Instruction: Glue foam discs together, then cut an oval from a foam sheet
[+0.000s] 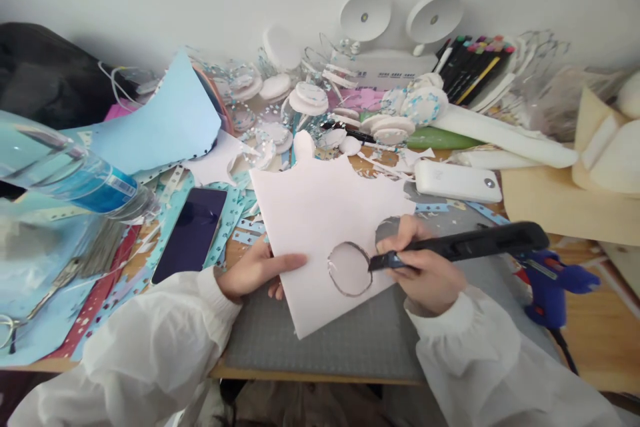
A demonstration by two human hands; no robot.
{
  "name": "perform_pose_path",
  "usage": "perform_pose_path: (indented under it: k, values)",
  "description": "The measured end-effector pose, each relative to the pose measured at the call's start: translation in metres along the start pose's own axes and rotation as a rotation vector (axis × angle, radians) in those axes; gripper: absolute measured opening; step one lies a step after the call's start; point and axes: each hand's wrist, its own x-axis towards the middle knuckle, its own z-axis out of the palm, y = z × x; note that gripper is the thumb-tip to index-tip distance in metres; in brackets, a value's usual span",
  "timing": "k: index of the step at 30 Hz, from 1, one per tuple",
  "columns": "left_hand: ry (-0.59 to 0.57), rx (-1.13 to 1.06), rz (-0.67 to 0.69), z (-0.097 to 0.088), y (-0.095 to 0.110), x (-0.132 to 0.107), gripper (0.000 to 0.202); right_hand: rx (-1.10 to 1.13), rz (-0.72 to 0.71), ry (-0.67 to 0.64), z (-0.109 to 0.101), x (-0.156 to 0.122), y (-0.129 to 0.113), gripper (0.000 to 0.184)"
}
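Note:
A white sheet of foam board (320,213), its far edge cut into curves, is tilted over the grey cutting mat (340,347). My left hand (265,267) grips the left edge of this sheet, thumb on top and fingers underneath. In my right hand (425,273) is a black utility knife (475,243), its handle pointing off to the right. The knife's tip touches the right side of a dark circle outline (350,270) on the sheet. Whether the circle is cut all the way through, I cannot tell.
A smartphone (190,233), a water bottle (85,173) and scissors (45,300) lie to the left. At right are a blue glue gun (547,287) and a white power bank (457,180). White discs (307,99), scraps and a bunch of markers (475,67) crowd the back.

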Motion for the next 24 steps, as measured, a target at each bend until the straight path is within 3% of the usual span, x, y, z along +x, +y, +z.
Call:
perform_pose_path:
  k: [5,7,9,12,17,21,24]
  values:
    - [0.032,-0.016,0.069,0.002,0.011,-0.012,0.032,-0.065,-0.155,0.275,-0.017,0.002,-0.016,0.008]
    - [0.049,-0.005,0.11,0.004,0.018,-0.024,0.028,-0.298,-0.213,0.384,-0.03,-0.003,-0.016,0.01]
    - [0.065,0.014,0.144,0.006,0.023,-0.037,0.027,-0.69,-0.248,0.471,-0.044,-0.01,-0.012,0.014]
    - [0.129,0.026,0.177,0.011,0.02,-0.054,0.026,-0.894,-0.241,0.39,-0.062,-0.014,0.0,0.017]
    - [0.328,-0.113,0.223,0.023,-0.001,-0.067,0.027,-0.819,-0.168,0.261,-0.069,-0.01,0.006,0.022]
    - [0.367,-0.249,0.208,0.033,-0.012,-0.075,0.029,-0.627,-0.086,0.262,-0.047,-0.02,-0.008,0.025]
    - [0.356,-0.328,0.198,0.042,-0.016,-0.082,0.033,-0.373,0.087,0.112,-0.015,-0.039,-0.014,0.027]
